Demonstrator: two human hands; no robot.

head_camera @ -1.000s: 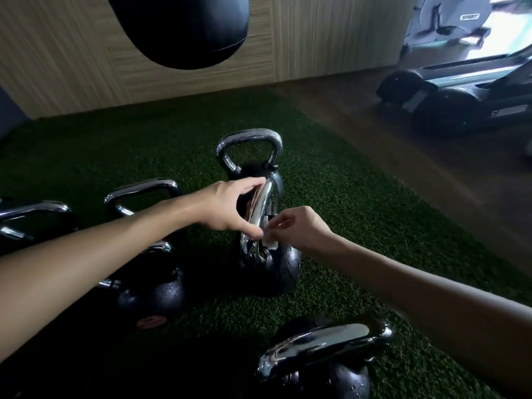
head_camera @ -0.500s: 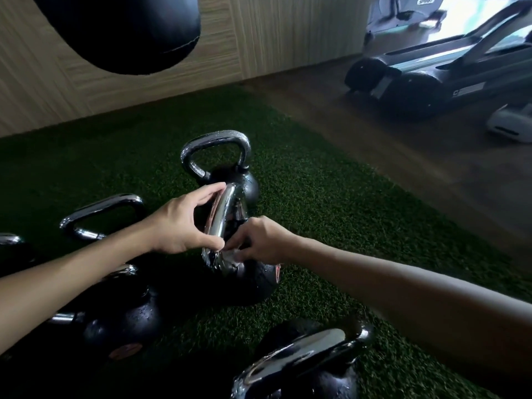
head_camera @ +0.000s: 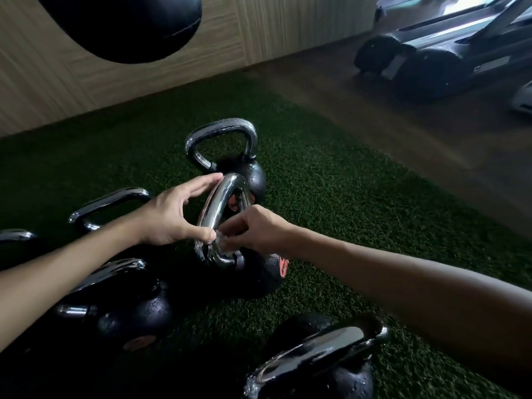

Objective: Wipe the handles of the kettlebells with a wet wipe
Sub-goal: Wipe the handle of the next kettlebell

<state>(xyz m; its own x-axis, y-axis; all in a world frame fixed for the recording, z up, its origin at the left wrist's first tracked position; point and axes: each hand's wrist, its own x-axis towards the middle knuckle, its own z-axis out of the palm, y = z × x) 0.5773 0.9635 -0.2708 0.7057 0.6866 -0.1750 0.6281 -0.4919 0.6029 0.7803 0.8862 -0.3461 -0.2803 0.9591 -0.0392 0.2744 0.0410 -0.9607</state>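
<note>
Where the shiny handle (head_camera: 214, 208) met the round black body of the middle kettlebell (head_camera: 259, 275), a small white wet wipe (head_camera: 222, 242) was pressed on the metal, near the middle of the frame. The right hand (head_camera: 259, 231) pinched the wipe, its fingers curled tight around it. The left hand (head_camera: 169, 217) gripped the same handle from the left side, thumb low beside the wipe and fingers bent over the top. Just behind stood the back kettlebell (head_camera: 247, 175), its handle upright and dotted with water drops. The left kettlebell (head_camera: 129, 309) sat at the lower left, and the front kettlebell (head_camera: 316, 364) sat at the bottom of the frame. All stood on a green grassy floor (head_camera: 359, 211). A big black bag (head_camera: 123, 24) hung at the upper left, before a wooden wall (head_camera: 273, 24). A treadmill (head_camera: 431, 61) stood at the upper right.
</note>
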